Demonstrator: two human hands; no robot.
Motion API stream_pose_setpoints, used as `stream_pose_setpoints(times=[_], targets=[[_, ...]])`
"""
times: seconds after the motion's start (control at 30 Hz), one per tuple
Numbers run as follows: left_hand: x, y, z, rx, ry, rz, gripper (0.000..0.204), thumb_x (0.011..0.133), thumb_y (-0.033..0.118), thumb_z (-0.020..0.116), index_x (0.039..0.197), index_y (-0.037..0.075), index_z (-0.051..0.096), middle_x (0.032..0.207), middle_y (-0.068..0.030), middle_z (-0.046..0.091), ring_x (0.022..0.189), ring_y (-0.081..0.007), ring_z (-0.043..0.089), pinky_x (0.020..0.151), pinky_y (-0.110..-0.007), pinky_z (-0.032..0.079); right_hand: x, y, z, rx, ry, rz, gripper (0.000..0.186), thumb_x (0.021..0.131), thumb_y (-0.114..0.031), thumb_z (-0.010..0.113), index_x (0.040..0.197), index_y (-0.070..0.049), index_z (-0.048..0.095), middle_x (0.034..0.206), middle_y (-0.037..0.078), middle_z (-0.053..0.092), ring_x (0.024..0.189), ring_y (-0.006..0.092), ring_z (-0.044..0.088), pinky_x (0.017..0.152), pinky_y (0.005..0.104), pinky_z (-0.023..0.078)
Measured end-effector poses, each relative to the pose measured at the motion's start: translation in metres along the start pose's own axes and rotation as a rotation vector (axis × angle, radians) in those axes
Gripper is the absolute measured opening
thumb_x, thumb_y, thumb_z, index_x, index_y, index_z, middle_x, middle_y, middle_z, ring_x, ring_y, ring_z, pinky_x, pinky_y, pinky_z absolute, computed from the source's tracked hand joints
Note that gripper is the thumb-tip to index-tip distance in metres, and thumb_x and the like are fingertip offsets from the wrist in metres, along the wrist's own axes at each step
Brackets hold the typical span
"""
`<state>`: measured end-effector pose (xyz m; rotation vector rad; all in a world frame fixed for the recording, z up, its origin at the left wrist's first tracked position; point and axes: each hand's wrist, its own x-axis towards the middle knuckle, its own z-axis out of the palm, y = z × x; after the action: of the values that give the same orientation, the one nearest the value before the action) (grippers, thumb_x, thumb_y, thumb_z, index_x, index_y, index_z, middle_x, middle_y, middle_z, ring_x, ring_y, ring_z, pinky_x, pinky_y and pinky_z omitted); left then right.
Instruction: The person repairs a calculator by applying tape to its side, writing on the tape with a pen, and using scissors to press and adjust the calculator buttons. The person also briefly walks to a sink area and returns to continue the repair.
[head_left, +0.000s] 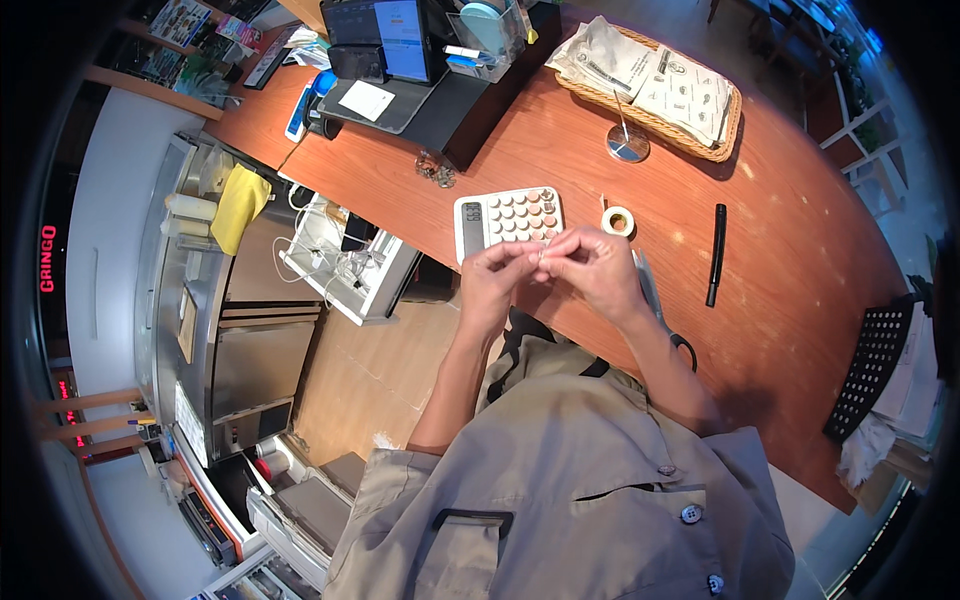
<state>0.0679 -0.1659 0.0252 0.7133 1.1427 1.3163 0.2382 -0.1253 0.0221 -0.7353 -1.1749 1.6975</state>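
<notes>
My left hand (pixel 494 283) and my right hand (pixel 597 270) meet in front of my chest, over the near edge of the wooden desk. Both are closed, thumbs and fingertips pinched together around something tiny and pale that I cannot make out. Just beyond them lies a white calculator (pixel 509 220) with round keys, its lower edge partly covered by my fingers. A small roll of tape (pixel 618 221) rests right of the calculator. Scissors (pixel 684 348) lie beside my right forearm, partly hidden by it. Farther right is a black marker (pixel 717 255).
A wicker basket (pixel 735 125) with printed papers stands at the far right, near a small round stand (pixel 628 143). At the back sit a monitor (pixel 405 40) and a black riser (pixel 440 125). An open white drawer (pixel 350 270) with cables juts out left. A black perforated holder (pixel 872 365) stands right.
</notes>
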Motion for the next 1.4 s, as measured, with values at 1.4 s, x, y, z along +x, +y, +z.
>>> stream_pose_setpoints(times=[1.4], targets=[[0.161, 0.090, -0.220, -0.131, -0.675, -0.511, 0.015, 0.088, -0.013, 0.070, 0.092, 0.000, 0.067, 0.100, -0.0155, 0.070, 0.091, -0.0196, 0.069, 0.084, -0.030, 0.058, 0.113, 0.077, 0.177, -0.444, 0.364, -0.155, 0.012, 0.083, -0.010, 0.081, 0.084, -0.002, 0.072, 0.078, 0.008, 0.064, 0.069, 0.0220, 0.065, 0.063, 0.0339, 0.052]])
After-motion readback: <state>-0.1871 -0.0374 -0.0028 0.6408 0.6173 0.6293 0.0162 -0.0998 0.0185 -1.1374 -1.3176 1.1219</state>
